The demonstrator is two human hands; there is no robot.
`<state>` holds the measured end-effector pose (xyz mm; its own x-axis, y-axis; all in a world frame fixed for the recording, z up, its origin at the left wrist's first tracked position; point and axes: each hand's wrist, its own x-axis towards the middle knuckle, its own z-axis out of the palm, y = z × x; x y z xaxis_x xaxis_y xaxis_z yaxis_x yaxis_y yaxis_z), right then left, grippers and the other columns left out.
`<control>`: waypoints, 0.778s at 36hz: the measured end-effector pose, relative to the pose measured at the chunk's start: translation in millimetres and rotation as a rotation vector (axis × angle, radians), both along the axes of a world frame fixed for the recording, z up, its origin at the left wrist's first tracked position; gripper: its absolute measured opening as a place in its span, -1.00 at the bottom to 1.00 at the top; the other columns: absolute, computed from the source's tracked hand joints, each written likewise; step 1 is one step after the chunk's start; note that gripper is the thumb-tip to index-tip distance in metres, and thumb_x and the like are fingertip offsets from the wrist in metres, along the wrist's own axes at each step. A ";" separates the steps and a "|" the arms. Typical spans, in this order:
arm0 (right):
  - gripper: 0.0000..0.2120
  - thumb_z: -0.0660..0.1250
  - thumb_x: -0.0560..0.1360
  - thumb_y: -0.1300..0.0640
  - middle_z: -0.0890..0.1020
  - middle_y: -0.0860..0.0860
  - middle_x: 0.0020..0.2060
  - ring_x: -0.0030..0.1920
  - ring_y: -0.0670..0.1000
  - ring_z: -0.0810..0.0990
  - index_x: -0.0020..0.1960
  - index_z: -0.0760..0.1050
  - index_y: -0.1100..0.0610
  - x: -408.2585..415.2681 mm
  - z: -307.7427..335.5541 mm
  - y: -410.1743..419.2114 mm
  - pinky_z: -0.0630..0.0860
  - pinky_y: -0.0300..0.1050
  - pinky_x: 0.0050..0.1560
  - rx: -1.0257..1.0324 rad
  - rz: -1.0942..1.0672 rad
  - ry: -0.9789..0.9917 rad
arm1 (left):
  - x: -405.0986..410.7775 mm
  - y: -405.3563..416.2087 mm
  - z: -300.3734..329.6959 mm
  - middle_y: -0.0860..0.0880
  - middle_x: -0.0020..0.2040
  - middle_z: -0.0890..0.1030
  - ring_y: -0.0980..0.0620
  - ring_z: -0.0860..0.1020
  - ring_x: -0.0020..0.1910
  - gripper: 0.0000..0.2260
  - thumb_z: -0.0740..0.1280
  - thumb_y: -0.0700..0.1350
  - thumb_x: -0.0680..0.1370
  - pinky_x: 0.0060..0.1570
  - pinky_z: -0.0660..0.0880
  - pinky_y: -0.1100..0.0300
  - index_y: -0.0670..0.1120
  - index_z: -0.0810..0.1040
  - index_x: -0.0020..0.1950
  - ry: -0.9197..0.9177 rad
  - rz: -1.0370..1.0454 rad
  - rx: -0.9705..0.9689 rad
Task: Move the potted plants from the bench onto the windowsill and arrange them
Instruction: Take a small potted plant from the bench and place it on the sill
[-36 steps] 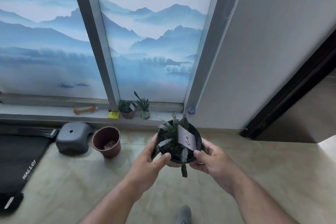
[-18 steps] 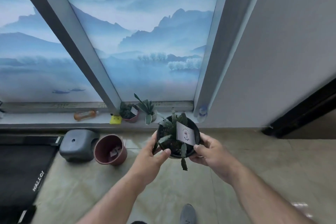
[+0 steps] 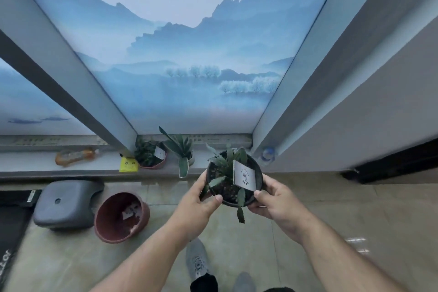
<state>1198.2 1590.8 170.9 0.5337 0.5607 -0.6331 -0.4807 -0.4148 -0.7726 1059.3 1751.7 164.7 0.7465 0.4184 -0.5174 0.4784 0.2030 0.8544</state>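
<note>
I hold a black pot [image 3: 233, 199] with a dark green succulent and a white label between both hands, in the air just in front of the windowsill [image 3: 35, 163]. My left hand [image 3: 198, 199] grips its left rim and my right hand [image 3: 275, 199] its right rim. On the sill stand a reddish pot with a leafy plant [image 3: 150, 155] and, to its right, a small pot with a spiky plant [image 3: 181, 149].
A brown bottle [image 3: 74, 155] lies on the sill to the left, next to a yellow tag [image 3: 128, 164]. On the floor sit a grey stool [image 3: 66, 204], a brown pot [image 3: 120, 217] tipped on its side and a black mat [image 3: 10, 223]. A clear bottle [image 3: 268, 154] stands in the sill's right corner.
I have stepped closer to the window; the sill and its plants now look larger and nearer. The black pot stays held in both hands.
</note>
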 end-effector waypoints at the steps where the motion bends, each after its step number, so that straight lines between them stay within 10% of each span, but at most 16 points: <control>1: -0.59 0.17 0.65 0.41 0.68 0.07 -0.01 -0.17 0.01 0.55 0.33 0.54 0.04 6.8 -8.9 8.3 0.65 0.03 0.15 0.006 -0.004 0.007 | 7.6 8.9 -10.2 0.35 0.18 0.59 0.40 0.53 0.19 -0.41 0.35 -0.24 0.59 0.32 0.47 0.17 0.35 0.30 0.41 0.012 -0.001 0.001; 6: -0.57 0.18 0.65 0.39 0.67 0.08 0.07 -0.23 -0.09 0.60 0.35 0.54 -0.03 43.3 -63.1 40.9 0.66 -0.08 0.08 -0.011 -0.012 0.004 | 47.0 44.7 -67.9 0.32 0.22 0.61 0.32 0.54 0.24 -0.44 0.35 -0.22 0.59 0.36 0.44 0.11 0.32 0.35 0.44 0.062 0.003 -0.018; 12: -0.58 0.20 0.66 0.36 0.66 0.18 0.14 -0.19 -0.06 0.63 0.34 0.54 -0.07 89.2 -155.1 74.6 0.66 -0.04 0.10 -0.036 0.011 0.025 | 89.4 73.7 -155.8 0.52 0.05 0.57 0.52 0.50 0.12 -0.48 0.34 -0.26 0.59 0.12 0.39 0.55 0.41 0.38 0.20 0.104 0.034 -0.020; 28: -0.59 0.21 0.64 0.38 0.64 0.06 0.21 -0.22 -0.05 0.62 0.38 0.51 0.03 174.1 -421.9 144.5 0.65 -0.10 0.04 -0.122 0.043 0.070 | 170.4 131.6 -413.9 0.31 0.22 0.61 0.37 0.53 0.23 -0.46 0.36 -0.22 0.58 0.37 0.37 0.23 0.24 0.37 0.46 0.232 0.091 -0.039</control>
